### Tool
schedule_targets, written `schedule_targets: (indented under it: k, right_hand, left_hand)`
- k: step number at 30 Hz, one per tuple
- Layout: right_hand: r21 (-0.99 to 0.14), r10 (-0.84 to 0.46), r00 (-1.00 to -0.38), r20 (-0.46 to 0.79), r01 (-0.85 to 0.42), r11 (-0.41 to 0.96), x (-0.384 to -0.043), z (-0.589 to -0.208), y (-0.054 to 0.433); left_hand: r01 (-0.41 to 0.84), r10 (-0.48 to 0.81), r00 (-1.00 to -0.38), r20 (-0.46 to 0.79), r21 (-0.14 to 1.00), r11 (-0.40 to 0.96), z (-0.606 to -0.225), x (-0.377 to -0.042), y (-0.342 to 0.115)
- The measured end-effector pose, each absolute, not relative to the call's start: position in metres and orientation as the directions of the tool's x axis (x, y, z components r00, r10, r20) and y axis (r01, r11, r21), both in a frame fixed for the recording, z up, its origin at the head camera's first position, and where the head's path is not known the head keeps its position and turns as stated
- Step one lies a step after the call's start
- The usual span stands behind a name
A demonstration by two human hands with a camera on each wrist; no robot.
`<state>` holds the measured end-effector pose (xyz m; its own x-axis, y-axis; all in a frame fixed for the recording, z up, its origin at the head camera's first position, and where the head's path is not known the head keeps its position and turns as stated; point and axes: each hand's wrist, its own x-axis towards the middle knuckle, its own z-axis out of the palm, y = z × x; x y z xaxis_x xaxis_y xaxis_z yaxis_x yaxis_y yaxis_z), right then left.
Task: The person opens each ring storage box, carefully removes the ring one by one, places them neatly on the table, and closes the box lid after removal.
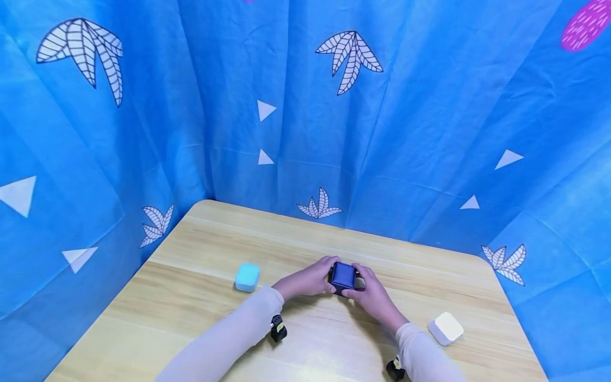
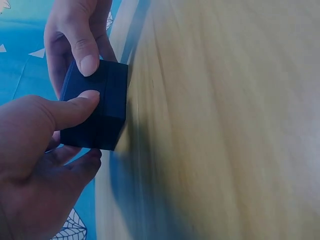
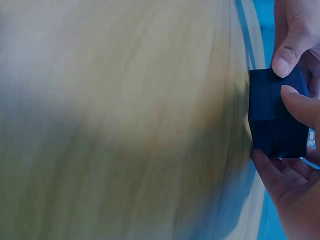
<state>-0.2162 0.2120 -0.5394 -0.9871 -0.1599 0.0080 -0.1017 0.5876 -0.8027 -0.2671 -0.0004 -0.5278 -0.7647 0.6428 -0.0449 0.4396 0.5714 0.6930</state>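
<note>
Between both hands is a small dark blue box [image 1: 343,276] with a seam running round its side, at the middle of the table in the head view. My left hand [image 1: 315,277] grips its left side, the thumb on the near face and the fingers behind. From the other side my right hand [image 1: 374,296] holds it the same way. In the left wrist view the two thumbs press the same face of the box [image 2: 112,95] near the seam. The right wrist view shows the box [image 3: 262,105] closed, with fingers round its edges.
A light blue rounded block [image 1: 247,277] lies on the wooden table [image 1: 200,254] to the left. To the right, beside the right forearm, sits a white rounded block [image 1: 446,328]. A blue patterned curtain [image 1: 238,79] hangs behind the table and along its sides.
</note>
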Motion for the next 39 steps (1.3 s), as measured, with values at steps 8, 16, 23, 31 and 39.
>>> schedule_targets:
  k: [8,16,23,31,39]
  right_hand:
    - [-0.793,-0.176,-0.984,0.033,-0.133,0.594,-0.214,-0.538,0.195]
    - [-0.794,-0.216,-0.976,0.025,-0.15,0.588,-0.209,-0.538,0.181]
    - [-0.778,-0.229,-0.973,0.011,-0.152,0.609,-0.209,-0.536,0.169]
    - [-0.757,-0.253,-0.967,0.026,-0.184,0.627,-0.207,-0.534,0.156]
    - [-0.775,-0.27,-0.963,0.003,-0.173,0.608,-0.205,-0.536,0.144]
  left_hand:
    - [0.435,0.634,-0.772,-0.041,0.692,0.576,-0.528,-0.26,-0.019]
    - [0.452,0.637,-0.771,-0.019,0.688,0.568,-0.531,-0.253,-0.034]
    - [0.417,0.614,-0.788,-0.035,0.705,0.574,-0.528,-0.246,-0.046]
    - [0.39,0.588,-0.808,-0.046,0.707,0.59,-0.529,-0.24,-0.059]
    - [0.391,0.58,-0.814,-0.039,0.703,0.595,-0.525,-0.233,-0.074]
